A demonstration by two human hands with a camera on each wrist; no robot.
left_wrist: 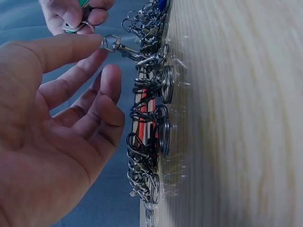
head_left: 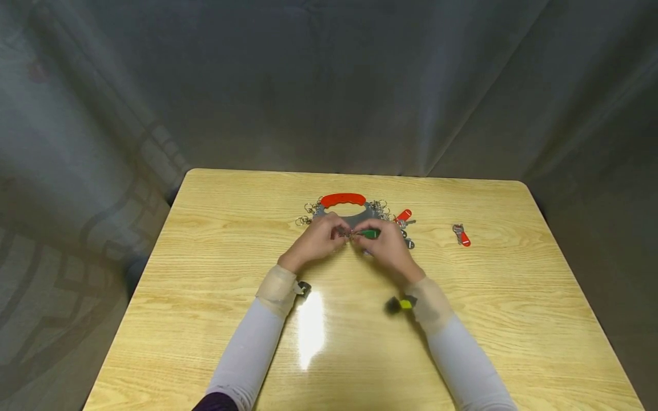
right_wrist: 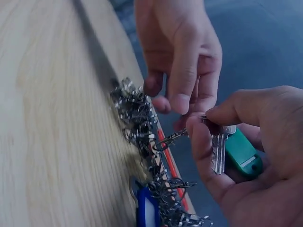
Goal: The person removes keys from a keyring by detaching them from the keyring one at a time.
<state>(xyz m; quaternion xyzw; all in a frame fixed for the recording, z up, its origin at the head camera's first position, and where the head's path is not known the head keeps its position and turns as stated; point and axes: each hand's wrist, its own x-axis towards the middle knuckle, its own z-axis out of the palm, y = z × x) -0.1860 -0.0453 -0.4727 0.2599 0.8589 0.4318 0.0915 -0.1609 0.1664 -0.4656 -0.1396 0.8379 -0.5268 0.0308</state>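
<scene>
My right hand (right_wrist: 265,137) pinches a split ring between thumb and forefinger; a silver key (right_wrist: 218,153) and a green key tag (right_wrist: 244,153) hang from it against the fingers. My left hand (left_wrist: 52,113) has its thumb and forefinger at the end ring of a small swivel clasp (left_wrist: 124,49), its other fingers loosely curled. That clasp hangs from a grey key carrier (head_left: 354,220) with a red handle (head_left: 343,199). Several more metal clasps and rings (left_wrist: 149,113) crowd its edge. In the head view both hands meet over the carrier's near side.
A key with a red tag (head_left: 465,238) lies apart on the wooden table (head_left: 216,257), at the right. Another red tag (head_left: 404,215) with keys lies by the carrier's right end. A blue tag (right_wrist: 147,208) hangs among the clasps. Grey curtains (head_left: 319,85) surround the table.
</scene>
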